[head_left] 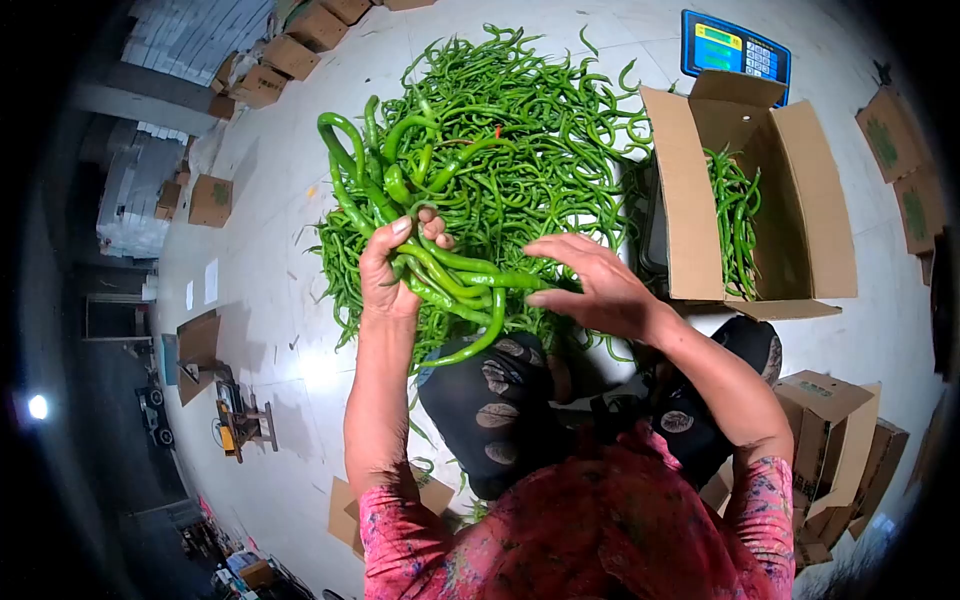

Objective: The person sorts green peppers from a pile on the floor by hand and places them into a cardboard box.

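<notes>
My left hand (pixel 398 258) is closed around a bunch of long green chili peppers (pixel 462 278), held above a large heap. Curled ends of the bunch stick out above the fist, and the other ends reach to the right. My right hand (pixel 605 288) is beside those right-hand ends, thumb and fingers apart, with a pepper tip between them. I cannot tell whether it touches the tip. Below and beyond both hands, the pepper heap (pixel 520 130) spreads over the floor, with a small red spot among the green.
To the right stands an open cardboard box (pixel 690 215) with green peppers inside. Behind it is a blue digital scale display (pixel 736 58). Flattened or folded cartons (pixel 835 430) lean at the lower right. More boxes (pixel 290 57) line the upper left, and a small wooden stool-like frame (pixel 262 425) is at left.
</notes>
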Motion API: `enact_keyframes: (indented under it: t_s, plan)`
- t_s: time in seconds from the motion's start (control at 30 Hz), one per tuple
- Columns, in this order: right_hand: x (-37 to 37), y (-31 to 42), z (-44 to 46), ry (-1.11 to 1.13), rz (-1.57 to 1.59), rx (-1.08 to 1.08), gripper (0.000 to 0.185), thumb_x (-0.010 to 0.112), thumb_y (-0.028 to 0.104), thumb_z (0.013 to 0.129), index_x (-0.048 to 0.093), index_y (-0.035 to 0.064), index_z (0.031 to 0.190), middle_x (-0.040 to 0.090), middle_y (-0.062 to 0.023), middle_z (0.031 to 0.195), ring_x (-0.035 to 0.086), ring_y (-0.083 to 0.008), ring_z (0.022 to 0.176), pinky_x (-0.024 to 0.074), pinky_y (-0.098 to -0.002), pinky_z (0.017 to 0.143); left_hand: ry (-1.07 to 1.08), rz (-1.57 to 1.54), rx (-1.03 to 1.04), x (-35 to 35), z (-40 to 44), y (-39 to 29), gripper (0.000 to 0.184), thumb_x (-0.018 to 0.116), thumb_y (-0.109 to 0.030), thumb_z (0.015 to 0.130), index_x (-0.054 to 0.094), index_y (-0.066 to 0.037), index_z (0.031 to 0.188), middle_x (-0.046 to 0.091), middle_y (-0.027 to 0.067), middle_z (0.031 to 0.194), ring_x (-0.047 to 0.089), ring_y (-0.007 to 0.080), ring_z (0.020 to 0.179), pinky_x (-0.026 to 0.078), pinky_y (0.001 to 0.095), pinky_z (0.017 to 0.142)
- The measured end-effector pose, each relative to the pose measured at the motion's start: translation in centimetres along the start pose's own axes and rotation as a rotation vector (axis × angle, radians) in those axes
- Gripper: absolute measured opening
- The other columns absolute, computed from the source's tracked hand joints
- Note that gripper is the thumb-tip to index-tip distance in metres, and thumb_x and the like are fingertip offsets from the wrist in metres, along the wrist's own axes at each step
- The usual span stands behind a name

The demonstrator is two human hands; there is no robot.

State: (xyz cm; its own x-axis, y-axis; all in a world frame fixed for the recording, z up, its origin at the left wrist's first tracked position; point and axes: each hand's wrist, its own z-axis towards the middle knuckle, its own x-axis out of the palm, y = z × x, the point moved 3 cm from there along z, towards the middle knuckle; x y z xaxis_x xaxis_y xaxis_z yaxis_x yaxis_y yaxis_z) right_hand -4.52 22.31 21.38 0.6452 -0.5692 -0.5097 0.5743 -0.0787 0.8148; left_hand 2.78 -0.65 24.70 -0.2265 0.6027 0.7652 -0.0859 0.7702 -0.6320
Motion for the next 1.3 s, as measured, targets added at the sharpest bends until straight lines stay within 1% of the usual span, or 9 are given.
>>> enact_keyframes:
  t_s: [0.07, 0.17, 0.2, 0.43, 0.53, 0.67, 0.87, 1.1, 1.3]
  plan:
    - [0.6, 0.1, 0.6, 0.046, 0.096, -0.022, 0.056, 0.059, 0.046, 0.083, 0.056, 0.0026, 0.118, 0.058, -0.0185, 0.121, 0.057, -0.0323, 0.109, 0.0444, -0.0385, 0.093, -0.024, 0.023, 0.026, 1.7, -0.2, 0.8, 0.023, 0.058, -0.009, 0.081, 0.054, 0.006, 0.097, 0.051, 0.0094, 0.090, 0.049, 0.0176, 0.081, 0.050, 0.0340, 0.077]
    - [0.5, 0.7, 0.7, 0.315, 0.496, 0.243, 0.051, 0.060, 0.040, 0.084, 0.056, 0.0009, 0.116, 0.059, -0.0139, 0.121, 0.059, -0.0249, 0.105, 0.0449, -0.0348, 0.090, 0.024, -0.006, -0.002, 2.7, 0.0, 1.5, 0.026, 0.059, -0.011, 0.081, 0.053, 0.006, 0.101, 0.053, 0.0104, 0.092, 0.052, 0.0196, 0.084, 0.049, 0.0341, 0.080]
    - [0.9, 0.6, 0.6, 0.292, 0.660, 0.240, 0.043, 0.058, 0.034, 0.086, 0.055, 0.0006, 0.113, 0.062, -0.0088, 0.110, 0.058, -0.0164, 0.096, 0.0458, -0.0305, 0.083, 0.043, -0.027, -0.002, 3.0, 0.0, 1.8, 0.028, 0.060, -0.012, 0.081, 0.053, 0.005, 0.103, 0.054, 0.0114, 0.091, 0.054, 0.0216, 0.085, 0.050, 0.0343, 0.080]
    - [-0.7, -0.5, -0.2, 0.122, 1.146, 0.444, 0.025, 0.050, 0.022, 0.095, 0.052, 0.0027, 0.111, 0.059, -0.0053, 0.093, 0.055, -0.0120, 0.084, 0.0431, -0.0263, 0.076, 0.044, -0.064, 0.024, 2.9, 0.1, 3.2, 0.035, 0.059, -0.012, 0.081, 0.054, 0.008, 0.109, 0.059, 0.0168, 0.098, 0.059, 0.0272, 0.095, 0.049, 0.0402, 0.097]
    - [-2.2, -0.5, -0.5, 0.089, 1.144, 0.373, 0.025, 0.049, 0.020, 0.095, 0.052, 0.0040, 0.114, 0.060, -0.0036, 0.090, 0.055, -0.0099, 0.081, 0.0429, -0.0241, 0.070, 0.025, -0.053, 0.029, 2.3, 0.0, 3.7, 0.038, 0.055, -0.008, 0.081, 0.053, 0.010, 0.114, 0.062, 0.0184, 0.106, 0.062, 0.0308, 0.103, 0.048, 0.0454, 0.099]
    - [-2.8, -0.6, -0.8, 0.103, 1.181, 0.442, 0.031, 0.048, 0.020, 0.097, 0.047, 0.0030, 0.123, 0.061, -0.0057, 0.093, 0.057, -0.0110, 0.077, 0.0468, -0.0246, 0.066, -0.017, -0.026, 0.093, 2.2, -0.3, 4.3, 0.054, 0.053, -0.005, 0.081, 0.043, -0.004, 0.134, 0.061, 0.0174, 0.110, 0.062, 0.0315, 0.105, 0.060, 0.0403, 0.077]
    - [-1.8, -0.3, -1.4, 0.163, 1.142, 0.542, 0.037, 0.050, 0.022, 0.097, 0.044, 0.0017, 0.127, 0.063, -0.0104, 0.105, 0.063, -0.0148, 0.085, 0.0503, -0.0281, 0.071, 0.095, -0.110, 0.116, 2.2, 0.1, 4.6, 0.051, 0.054, -0.004, 0.080, 0.045, -0.003, 0.130, 0.060, 0.0157, 0.107, 0.061, 0.0302, 0.103, 0.051, 0.0473, 0.094]
    - [-3.1, -0.6, -1.5, 0.138, 1.008, 0.455, 0.033, 0.050, 0.026, 0.096, 0.047, 0.0017, 0.118, 0.065, -0.0114, 0.102, 0.063, -0.0150, 0.085, 0.0451, -0.0258, 0.072, -0.064, -0.074, 0.174, 1.7, -0.3, 3.5, 0.047, 0.053, -0.005, 0.082, 0.049, -0.002, 0.128, 0.062, 0.0137, 0.111, 0.061, 0.0297, 0.104, 0.052, 0.0477, 0.091]
    - [-3.1, -0.3, -1.4, 0.086, 1.079, 0.418, 0.037, 0.064, 0.017, 0.087, 0.050, 0.0009, 0.117, 0.056, -0.0072, 0.101, 0.057, -0.0129, 0.080, 0.0443, -0.0276, 0.078, -0.033, -0.040, 0.213, 0.4, 0.1, 3.2, 0.044, 0.054, -0.006, 0.082, 0.051, 0.000, 0.126, 0.064, 0.0119, 0.109, 0.060, 0.0278, 0.102, 0.049, 0.0476, 0.094]
